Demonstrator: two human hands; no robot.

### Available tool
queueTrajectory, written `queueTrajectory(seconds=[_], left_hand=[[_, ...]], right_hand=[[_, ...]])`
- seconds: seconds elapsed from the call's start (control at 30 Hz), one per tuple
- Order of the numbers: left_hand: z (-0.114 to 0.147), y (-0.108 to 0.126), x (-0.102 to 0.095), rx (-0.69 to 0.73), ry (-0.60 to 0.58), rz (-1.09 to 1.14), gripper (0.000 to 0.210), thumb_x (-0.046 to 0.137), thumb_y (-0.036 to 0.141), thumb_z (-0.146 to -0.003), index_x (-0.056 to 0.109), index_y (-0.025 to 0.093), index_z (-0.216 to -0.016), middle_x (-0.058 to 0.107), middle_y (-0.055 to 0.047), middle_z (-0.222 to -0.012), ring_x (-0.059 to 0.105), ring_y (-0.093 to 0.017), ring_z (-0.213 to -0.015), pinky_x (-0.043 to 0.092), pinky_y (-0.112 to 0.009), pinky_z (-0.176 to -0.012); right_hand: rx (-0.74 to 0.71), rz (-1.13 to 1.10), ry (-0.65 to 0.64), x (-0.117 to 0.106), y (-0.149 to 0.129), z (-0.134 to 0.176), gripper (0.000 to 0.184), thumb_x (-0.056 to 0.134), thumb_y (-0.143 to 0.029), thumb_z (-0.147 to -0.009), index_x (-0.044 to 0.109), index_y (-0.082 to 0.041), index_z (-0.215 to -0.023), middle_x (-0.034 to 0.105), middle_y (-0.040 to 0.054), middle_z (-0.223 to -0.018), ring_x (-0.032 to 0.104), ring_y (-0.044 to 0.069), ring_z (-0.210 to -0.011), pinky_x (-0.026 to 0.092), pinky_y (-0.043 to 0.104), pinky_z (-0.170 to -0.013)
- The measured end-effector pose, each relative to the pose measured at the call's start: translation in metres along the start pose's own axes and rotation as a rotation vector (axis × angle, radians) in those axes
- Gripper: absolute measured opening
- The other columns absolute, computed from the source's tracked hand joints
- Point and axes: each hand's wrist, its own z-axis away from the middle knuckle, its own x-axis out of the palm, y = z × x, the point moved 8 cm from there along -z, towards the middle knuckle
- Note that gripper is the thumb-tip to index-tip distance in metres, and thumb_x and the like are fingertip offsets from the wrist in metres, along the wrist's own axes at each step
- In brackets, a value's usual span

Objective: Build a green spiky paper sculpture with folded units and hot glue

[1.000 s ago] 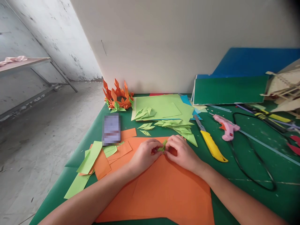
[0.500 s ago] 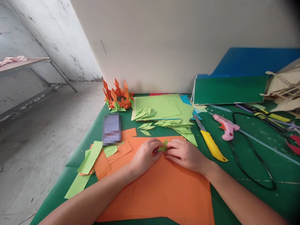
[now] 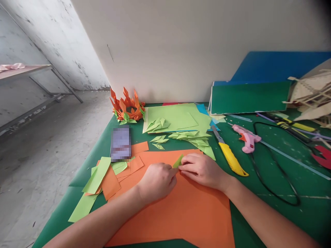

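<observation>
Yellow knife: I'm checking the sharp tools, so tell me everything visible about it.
The yellow knife lies flat on the green tabletop, between folded green papers and the pink glue gun. Its handle, apparently plastic, has a ridged left edge and lies nearer the wearer; its grey, metallic-looking front points away, near blue paper. The right hand is apart from it. Whether its tip touches paper is unclear.

Green slip partly hidden by right hand, purple rectangle blurred, stick model cut off at right
</observation>
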Motion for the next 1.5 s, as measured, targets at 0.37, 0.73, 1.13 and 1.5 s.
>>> queueTrajectory(seconds=[0.37, 0.73, 1.13, 1.5], left_hand=[[0.002, -0.003, 0.004, -0.129, -0.099, -0.014, 0.032, 0.040, 0.015, -0.088, 0.068, 0.021, -0.103, 0.062, -0.002, -0.062, 0.057, -0.016, -0.054, 0.032, -0.024, -0.048], [-0.004, -0.007, 0.001, -0.098, -0.078, 0.001, 0.031, 0.038, 0.014, -0.091, 0.064, 0.020, -0.106, 0.062, -0.006, -0.084, 0.060, -0.020, -0.076, 0.047, -0.028, -0.061], [-0.003, 0.005, 0.001, 0.127, -0.074, 0.135, 0.034, 0.038, 0.007, -0.089, 0.061, 0.020, -0.110, 0.062, -0.007, -0.108, 0.054, -0.020, -0.090, 0.049, -0.031, -0.079], [-0.004, 0.006, 0.002, 0.147, -0.076, 0.115, 0.038, 0.038, 0.006, -0.088, 0.058, 0.020, -0.117, 0.061, -0.008, -0.113, 0.053, -0.021, -0.090, 0.048, -0.032, -0.079]], right_hand=[[0.070, -0.069, 0.167, -0.011, 0.007, -0.001, 0.017, 0.048, -0.021, -0.093, 0.065, -0.023, -0.095, 0.067, 0.0079, -0.111, 0.059, 0.023, -0.107, 0.050, 0.041, -0.090], [0.242, -0.216, 0.157, -0.006, 0.019, 0.002, 0.033, 0.050, -0.016, -0.089, 0.062, -0.026, -0.118, 0.069, 0.0037, -0.085, 0.062, 0.019, -0.080, 0.052, 0.033, -0.072], [0.339, -0.228, 0.122, 0.000, 0.030, 0.004, 0.025, 0.054, -0.026, -0.090, 0.065, -0.024, -0.112, 0.060, 0.0001, -0.066, 0.058, 0.017, -0.068, 0.050, 0.031, -0.066], [0.393, -0.275, 0.115, 0.003, 0.037, 0.005, 0.018, 0.057, -0.022, -0.089, 0.070, -0.023, -0.101, 0.068, 0.0025, -0.078, 0.059, 0.016, -0.066, 0.051, 0.031, -0.066]])
